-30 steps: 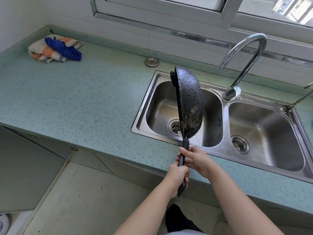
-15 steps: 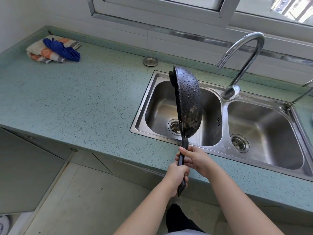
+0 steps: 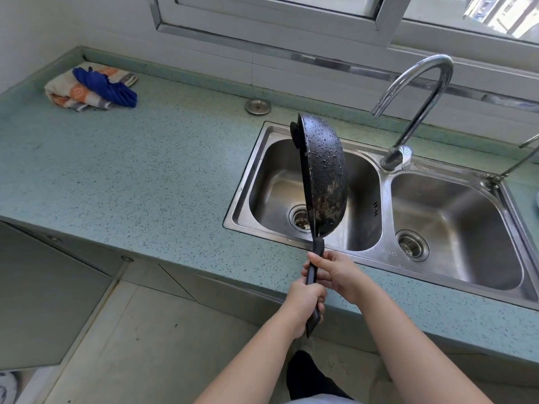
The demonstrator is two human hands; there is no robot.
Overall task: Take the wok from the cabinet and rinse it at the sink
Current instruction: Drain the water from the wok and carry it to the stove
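Observation:
The black wok [image 3: 325, 173] stands on edge above the left basin of the steel double sink [image 3: 262, 147], its wet, scuffed underside facing right and beaded with drops. Its long black handle points down toward me. My left hand [image 3: 306, 304] grips the lower end of the handle. Just above it, my right hand [image 3: 335, 272] wraps the handle near the wok. The curved chrome faucet [image 3: 417, 91] rises behind the divider between the basins, and no water runs from it. The wok's inside is turned away to the left.
A green speckled countertop [image 3: 145, 170] runs left of the sink. Folded cloths [image 3: 93, 88], one blue, lie at its far left corner. A round metal sink plug [image 3: 258, 107] rests behind the left basin. A cabinet door [image 3: 38, 287] stands open at lower left.
The wok and both hands hold nearly the same pose over the left basin; only the view has shifted slightly.

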